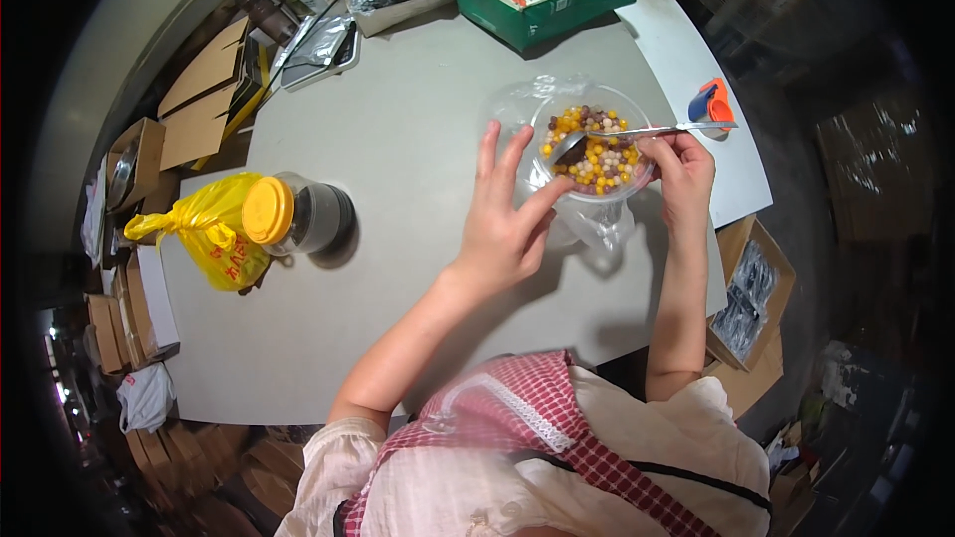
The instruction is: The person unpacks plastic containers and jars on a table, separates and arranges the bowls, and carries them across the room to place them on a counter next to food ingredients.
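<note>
Steadying the bowl, spoon dipping in

Now the left hand is bracing the clear plastic bowl with fingers spread open, keeping it from sliding on the grey table; the right hand is pinching a metal spoon, its scoop lying among yellow, white and brown balls; a yellow-lidded jar is standing well apart

Two hands: the left hand and right hand flank one clear bowl of many small balls. One metal spoon in the right. One yellow-lidded jar and one yellow bag left of the left hand.
</note>
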{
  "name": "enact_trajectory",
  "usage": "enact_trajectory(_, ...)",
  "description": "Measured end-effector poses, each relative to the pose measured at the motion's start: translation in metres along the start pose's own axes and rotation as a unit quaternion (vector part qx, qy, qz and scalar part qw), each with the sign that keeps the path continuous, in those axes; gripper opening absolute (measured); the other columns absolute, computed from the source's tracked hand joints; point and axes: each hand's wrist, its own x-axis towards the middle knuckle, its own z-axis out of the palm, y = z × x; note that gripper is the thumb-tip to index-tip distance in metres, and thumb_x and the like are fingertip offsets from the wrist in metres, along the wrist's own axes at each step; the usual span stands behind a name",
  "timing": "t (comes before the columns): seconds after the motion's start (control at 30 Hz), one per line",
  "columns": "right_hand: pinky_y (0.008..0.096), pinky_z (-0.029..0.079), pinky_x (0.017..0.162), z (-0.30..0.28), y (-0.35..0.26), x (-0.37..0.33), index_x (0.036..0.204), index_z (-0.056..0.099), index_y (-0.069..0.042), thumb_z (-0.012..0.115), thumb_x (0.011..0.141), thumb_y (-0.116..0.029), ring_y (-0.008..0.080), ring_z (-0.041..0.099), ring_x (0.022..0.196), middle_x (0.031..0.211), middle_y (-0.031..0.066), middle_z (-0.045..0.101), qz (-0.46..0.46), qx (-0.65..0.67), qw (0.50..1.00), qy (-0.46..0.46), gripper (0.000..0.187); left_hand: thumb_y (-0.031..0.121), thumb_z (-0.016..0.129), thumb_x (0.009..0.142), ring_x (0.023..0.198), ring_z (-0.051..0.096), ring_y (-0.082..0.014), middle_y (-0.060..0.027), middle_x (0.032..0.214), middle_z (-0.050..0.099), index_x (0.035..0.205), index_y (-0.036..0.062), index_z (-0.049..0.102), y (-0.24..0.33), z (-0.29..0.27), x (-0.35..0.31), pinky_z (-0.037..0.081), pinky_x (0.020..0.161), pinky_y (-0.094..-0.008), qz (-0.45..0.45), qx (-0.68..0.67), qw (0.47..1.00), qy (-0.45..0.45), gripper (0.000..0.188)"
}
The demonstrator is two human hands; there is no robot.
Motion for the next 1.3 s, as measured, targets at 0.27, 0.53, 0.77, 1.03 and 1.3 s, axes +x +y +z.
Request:
enact_trajectory(0.27,0.0234,0.046,0.047,-0.037,-0.014,-0.013,0.094,0.067,0.007,0.068,0.086,-0.003,0.0119,0.061,0.057,0.076,0.0075,0.067,-0.036,0.079,0.99,0.108,0.013,-0.003,0.068,0.077,0.147,0.026,-0.0506,-0.0214,0.15,0.043,0.124,0.0083,0.067,-0.002,-0.013,-0.006,0.029,0.117,-0.058,-0.03,-0.002,1.0,0.007,0.048)
enact_trajectory(0.53,0.0271,0.055,0.056,-0.062,0.017,-0.025,0.099,0.063,0.009,0.07,0.089,-0.006,0.0164,0.066,0.062,0.085,0.0116,0.067,-0.033,0.072,0.982,0.171,0.019,-0.006,0.062,0.081,0.148,0.027,-0.0486,-0.0215,0.148,0.046,0.122,0.0014,0.065,0.002,-0.007,-0.022,0.026,0.119,-0.058,-0.043,-0.016,0.999,-0.003,0.042)
enact_trajectory(0.77,0.0353,0.062,0.073,-0.068,0.115,-0.054,0.102,0.062,0.007,0.071,0.093,-0.013,0.0203,0.069,0.078,0.094,0.0126,0.066,0.1,0.152,0.967,0.176,0.023,-0.012,0.056,0.074,0.148,0.026,-0.0487,-0.0217,0.148,0.047,0.124,0.0004,0.064,0.008,0.0,-0.028,0.025,0.12,-0.0581,-0.018,-0.03,0.999,-0.032,0.052)
enact_trajectory(1.03,0.0303,0.059,0.07,-0.095,0.112,-0.073,0.134,0.052,0.006,0.06,0.101,-0.014,0.0201,0.069,0.08,0.105,0.0088,0.063,0.074,0.136,0.978,0.14,0.039,-0.014,0.054,0.07,0.135,0.048,-0.0423,-0.0202,0.134,0.06,0.117,0.001,0.068,0.037,-0.005,-0.028,0.034,0.115,-0.0572,0.082,-0.033,0.993,-0.084,0.052)
enact_trajectory(1.3,0.0267,0.055,0.077,-0.076,0.056,-0.064,0.112,0.07,0.009,0.067,0.093,0.002,0.018,0.071,0.087,0.096,0.0149,0.073,-0.189,-0.193,0.959,0.088,0.02,-0.013,0.058,0.071,0.133,0.051,-0.0409,-0.0203,0.135,0.06,0.116,0.0004,0.069,0.027,0.014,-0.029,0.034,0.114,-0.0574,0.002,-0.041,0.994,-0.099,0.048)
